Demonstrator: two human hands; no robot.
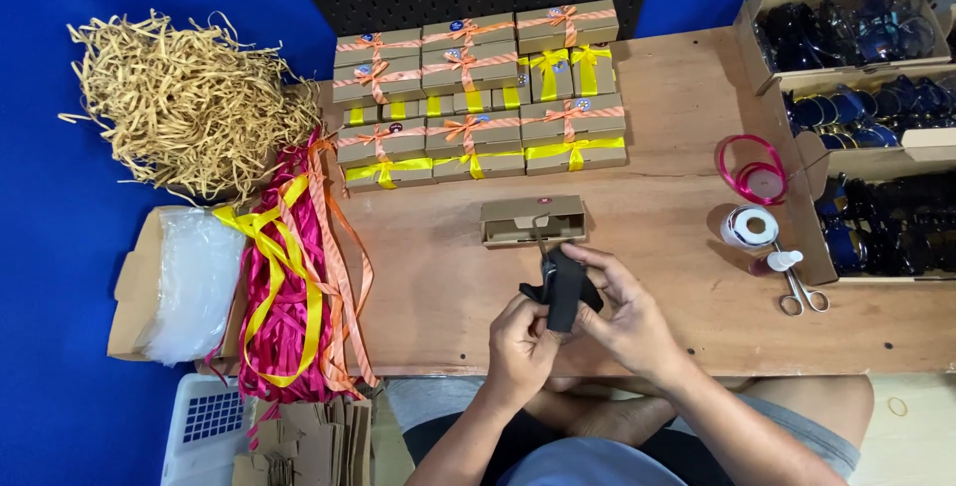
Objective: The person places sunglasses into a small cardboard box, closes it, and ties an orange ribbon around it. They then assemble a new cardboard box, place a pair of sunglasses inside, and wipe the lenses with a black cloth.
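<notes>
- Fingers (pixel 558 332) of both hands closed on a black pouch (pixel 565 287), held just above the near part of the desk (pixel 677 147).
- Left hand (pixel 520 342) grips the pouch's lower end, thumb up; forearm rises from the lower edge of view.
- Right hand (pixel 622 312) pinches the pouch's right side, wrist angled in from the lower right.
- Open cardboard box (pixel 533 220) lies just beyond the pouch, apart from it.
- Stacked ribboned gift boxes (pixel 478 98) fill the far desk.
- Loose ribbons (pixel 294 277) drape over the left edge; scissors (pixel 802 292) and tape roll (pixel 749 227) lie right.
- Bare wood between the hands and the scissors, and left toward the ribbons.
</notes>
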